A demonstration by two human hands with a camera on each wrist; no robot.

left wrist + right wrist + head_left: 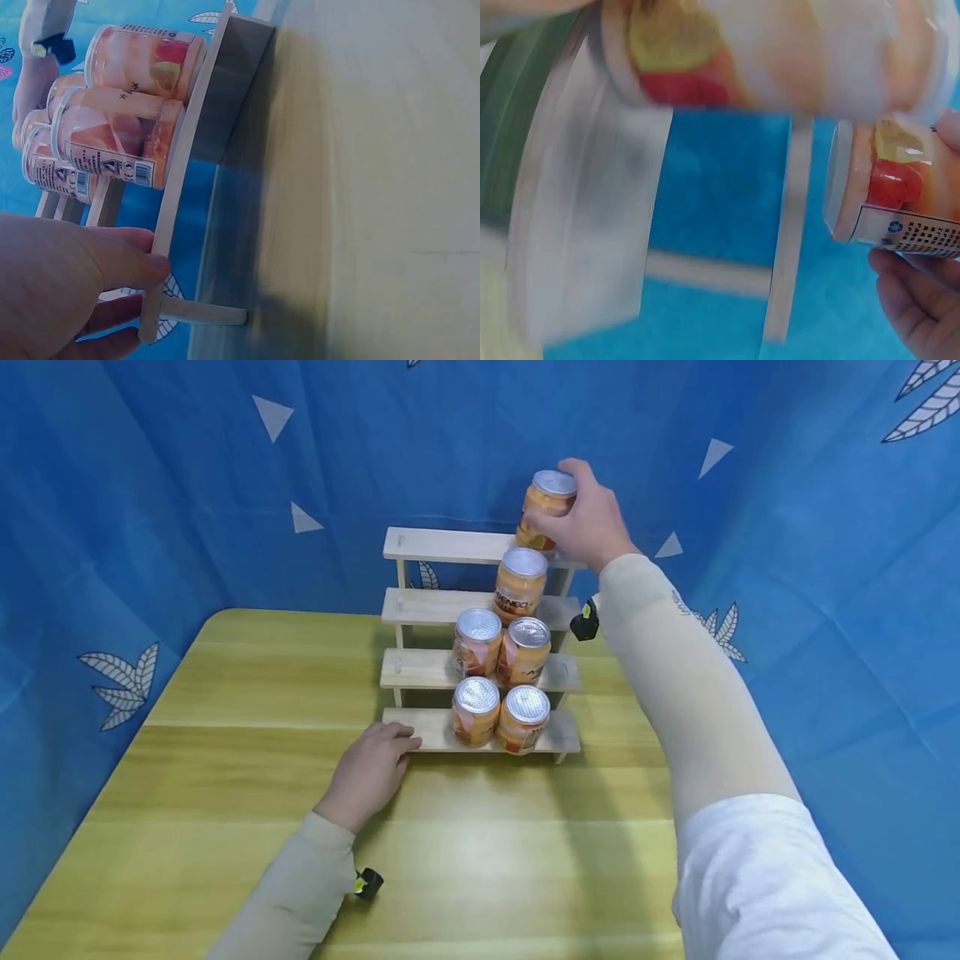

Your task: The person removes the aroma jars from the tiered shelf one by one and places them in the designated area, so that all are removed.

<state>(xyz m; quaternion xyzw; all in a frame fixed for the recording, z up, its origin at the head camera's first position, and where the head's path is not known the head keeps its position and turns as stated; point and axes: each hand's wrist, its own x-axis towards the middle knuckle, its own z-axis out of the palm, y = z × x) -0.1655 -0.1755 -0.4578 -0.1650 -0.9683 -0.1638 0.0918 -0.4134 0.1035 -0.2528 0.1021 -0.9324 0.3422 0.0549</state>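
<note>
Right fingers [582, 475] clamp a can [546, 503], left fingers [392, 732] pinch the rack [450, 544]; another can [521, 580] reads "ENBO".

Second-highest can [519, 583]: dark capitals, apparently "ENBO"; first letter unclear
Held can [915, 176]: recycling sign [895, 226]
Nearest left can [112, 124]: barcode [143, 173]; fine print unreadable
Right sleeve [681, 603]: small lettering, illegible

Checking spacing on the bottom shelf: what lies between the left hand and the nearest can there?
In the head view, only bare shelf lies between the left hand and that can.
</note>
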